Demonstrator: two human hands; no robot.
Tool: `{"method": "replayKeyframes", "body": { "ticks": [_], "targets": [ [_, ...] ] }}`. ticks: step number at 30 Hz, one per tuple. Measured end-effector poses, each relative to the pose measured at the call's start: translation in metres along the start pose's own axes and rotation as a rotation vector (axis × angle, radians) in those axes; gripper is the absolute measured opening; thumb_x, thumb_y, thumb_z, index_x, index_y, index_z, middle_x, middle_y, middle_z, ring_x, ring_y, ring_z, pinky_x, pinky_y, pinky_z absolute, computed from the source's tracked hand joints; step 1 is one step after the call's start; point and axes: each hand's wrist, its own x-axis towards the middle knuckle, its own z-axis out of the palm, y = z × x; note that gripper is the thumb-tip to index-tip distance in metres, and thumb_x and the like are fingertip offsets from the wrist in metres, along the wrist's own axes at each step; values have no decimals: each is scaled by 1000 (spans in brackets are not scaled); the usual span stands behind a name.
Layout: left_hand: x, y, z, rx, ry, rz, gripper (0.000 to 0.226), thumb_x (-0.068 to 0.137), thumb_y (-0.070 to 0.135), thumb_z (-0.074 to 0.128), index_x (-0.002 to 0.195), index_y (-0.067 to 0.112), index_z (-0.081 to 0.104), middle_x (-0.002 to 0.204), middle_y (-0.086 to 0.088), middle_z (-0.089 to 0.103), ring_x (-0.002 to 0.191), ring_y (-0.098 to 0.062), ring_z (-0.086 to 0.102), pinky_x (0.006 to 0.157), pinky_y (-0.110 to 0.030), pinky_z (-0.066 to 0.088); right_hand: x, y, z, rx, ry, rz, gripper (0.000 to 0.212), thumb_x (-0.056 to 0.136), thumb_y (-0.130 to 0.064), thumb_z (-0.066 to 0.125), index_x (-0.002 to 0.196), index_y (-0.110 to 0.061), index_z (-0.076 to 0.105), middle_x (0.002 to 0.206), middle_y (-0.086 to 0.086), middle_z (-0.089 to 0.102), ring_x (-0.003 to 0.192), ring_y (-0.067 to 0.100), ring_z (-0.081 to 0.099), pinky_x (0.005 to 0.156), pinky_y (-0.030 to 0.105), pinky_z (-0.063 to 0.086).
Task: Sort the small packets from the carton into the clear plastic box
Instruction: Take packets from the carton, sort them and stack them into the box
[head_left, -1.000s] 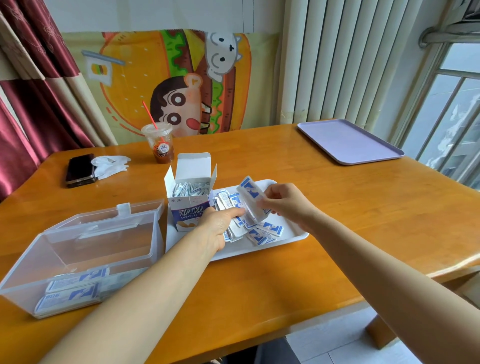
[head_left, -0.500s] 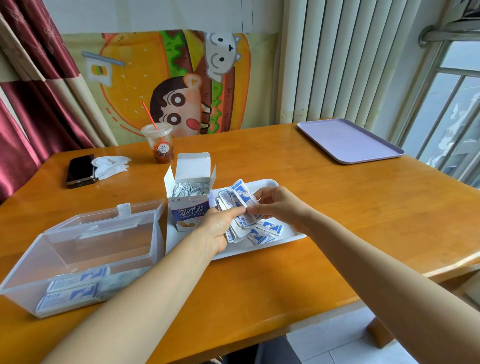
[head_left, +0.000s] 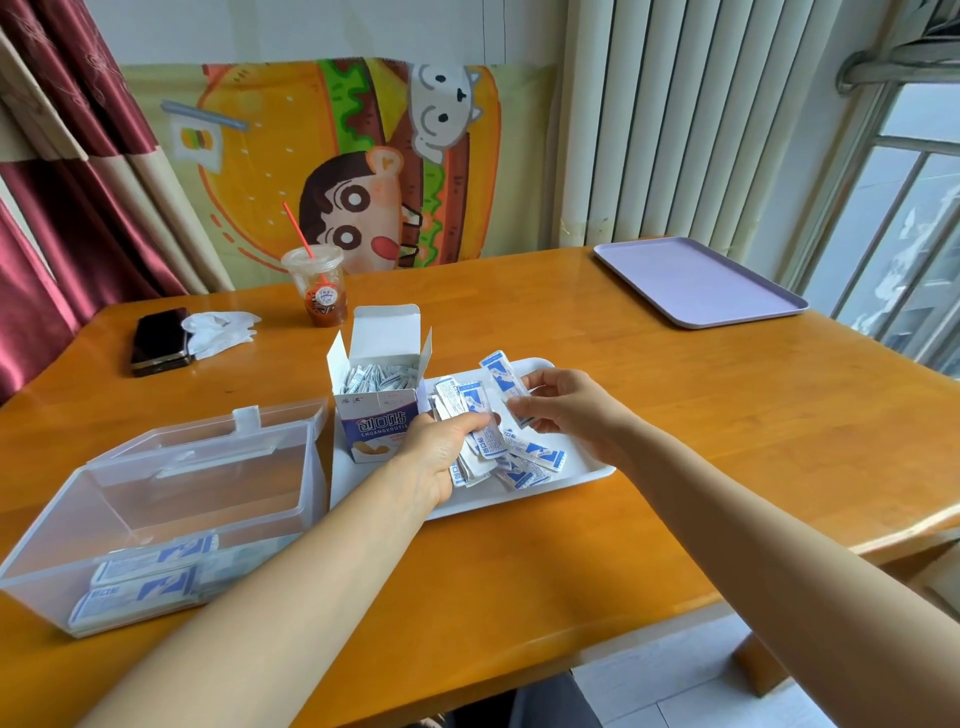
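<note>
An open white and blue carton (head_left: 378, 410) stands on the left end of a white tray (head_left: 582, 475), with several small packets still inside it. My left hand (head_left: 436, 452) grips a stack of blue and white packets (head_left: 470, 410) over the tray. My right hand (head_left: 566, 410) pinches a single packet (head_left: 503, 376), tilted upright, just right of the stack. More loose packets (head_left: 535, 460) lie on the tray beneath both hands. The clear plastic box (head_left: 156, 519), lid open, sits at the left front and holds a few packets (head_left: 145, 577) at its near wall.
On the wooden table (head_left: 675, 415), a drink cup with a red straw (head_left: 316, 288) stands behind the carton. A black phone (head_left: 158, 340) and crumpled white tissue (head_left: 221, 327) lie at the back left. A lilac tray (head_left: 696, 280) sits at the back right.
My right hand has lowered toward the stack and lifted again with one packet, now held upright. My left hand stays gripping the stack over the tray.
</note>
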Motion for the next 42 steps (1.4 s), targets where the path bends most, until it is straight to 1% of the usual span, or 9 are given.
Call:
{"method": "replayKeyframes", "body": {
  "ticks": [9,18,21,24,27,31,35,39,42],
  "targets": [
    [6,-2,-8,1,52,-16,30,80,-3,71,109,-2,63,90,-19,70,69,-28,69,50,-32,56,1,4,-6,3,-24,146,15,82,-14,74,80,-16,59,70,2,66,61,9,53,60,21,42],
    [15,-2,-17,107,111,32,31,79,3,75,109,1,64,101,-16,70,84,-30,68,80,-44,56,4,11,6,-279,48,187,34,81,-19,74,109,-12,55,87,8,68,64,15,59,60,28,47],
    [13,-4,-16,114,86,11,30,80,3,75,107,1,63,92,-14,70,77,-27,69,67,-38,57,6,14,12,-514,30,186,32,82,-31,72,106,-14,59,88,6,68,62,13,59,52,26,44],
    [11,-7,-17,89,64,-12,26,80,2,74,103,3,63,86,-12,70,68,-23,68,53,-30,52,7,15,13,-832,113,103,33,84,-47,65,98,-18,63,90,0,66,71,13,57,58,27,44],
    [10,-7,-15,34,31,-28,19,80,1,73,96,5,64,87,-14,70,70,-26,68,57,-33,55,4,7,15,-618,143,28,37,87,-48,60,97,-12,65,81,-4,61,65,12,54,55,26,42],
    [5,-6,-8,2,-8,-46,15,86,5,67,100,6,62,87,-17,68,72,-30,67,63,-36,56,-3,-5,23,-270,-76,75,40,83,-42,70,93,-4,65,67,-4,61,53,10,36,45,22,28],
    [-2,-1,-6,-73,-83,-122,20,92,16,52,102,3,64,84,-18,68,68,-28,66,63,-35,55,-4,-4,24,-181,-49,45,15,83,-20,73,86,-10,62,60,-3,60,50,10,35,46,20,27],
    [0,-2,-7,-79,-63,-94,24,88,9,40,98,3,62,93,-21,65,79,-31,63,81,-45,53,-6,0,21,-134,-26,69,11,85,-14,70,90,-9,61,67,1,60,49,9,36,45,18,28],
    [0,-5,-5,19,-67,-38,16,92,4,47,100,4,61,87,-17,67,72,-26,64,65,-33,55,-5,2,20,-84,-26,61,13,85,-16,71,87,-11,59,61,-1,61,49,10,34,45,20,26]
  ]
}}
